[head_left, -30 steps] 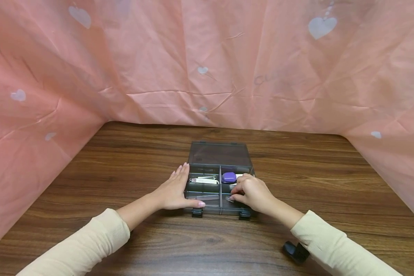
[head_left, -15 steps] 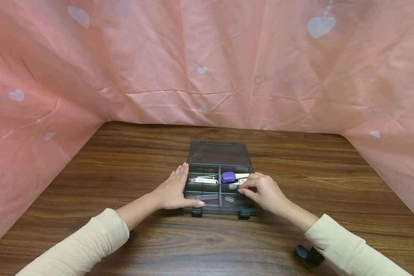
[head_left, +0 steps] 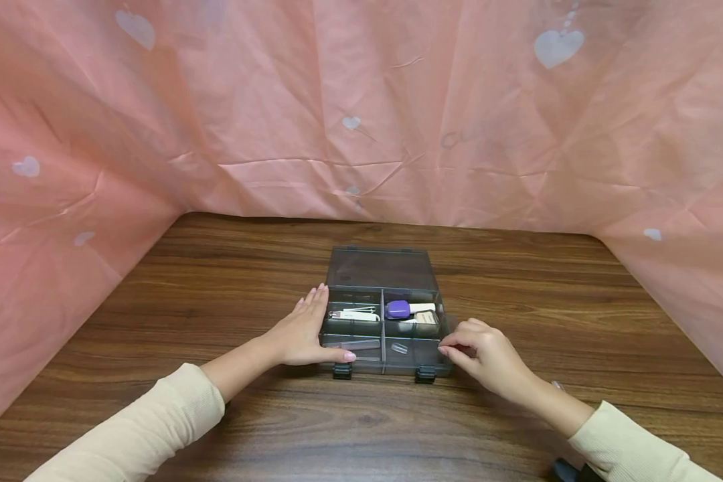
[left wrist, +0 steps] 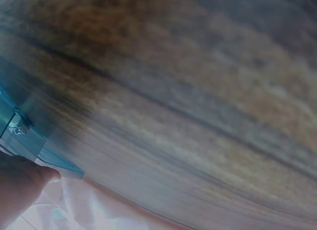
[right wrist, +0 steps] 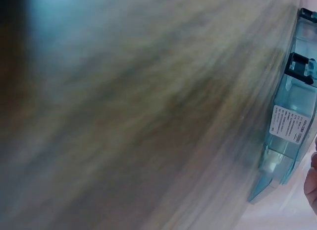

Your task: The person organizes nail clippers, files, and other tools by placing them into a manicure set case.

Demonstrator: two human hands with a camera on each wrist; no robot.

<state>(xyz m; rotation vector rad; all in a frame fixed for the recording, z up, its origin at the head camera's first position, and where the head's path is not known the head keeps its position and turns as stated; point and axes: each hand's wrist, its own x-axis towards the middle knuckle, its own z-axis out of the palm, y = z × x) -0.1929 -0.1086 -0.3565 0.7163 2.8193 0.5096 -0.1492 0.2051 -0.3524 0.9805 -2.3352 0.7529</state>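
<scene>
A smoky clear compartment box [head_left: 411,367] lies with its lid [head_left: 381,268] folded back. My left hand [head_left: 301,335] rests on its left side, fingers straight and thumb over the front compartment. My right hand [head_left: 485,351] is just off the right wall, fingers bent, with nothing visible between thumb and index finger. Inside, a purple nail polish bottle [head_left: 397,309] with a white cap lies beside a cream bottle [head_left: 426,317] at the back right. Nail clippers [head_left: 357,316] lie at the back left, a clear strip [head_left: 363,345] at the front left, and small clear false nail tips [head_left: 399,348] at the front right.
A small clear piece [head_left: 557,385] lies on the wooden table [head_left: 265,428], by my right forearm. A black device [head_left: 566,470] shows under the right sleeve. Pink cloth [head_left: 361,161] with hearts surrounds the table. A printed label [right wrist: 289,124] is on the box's outer wall.
My right hand has drawn out of the front right compartment and moved right, past the box wall. The clear nail tips stay in that compartment. My left hand has stayed put.
</scene>
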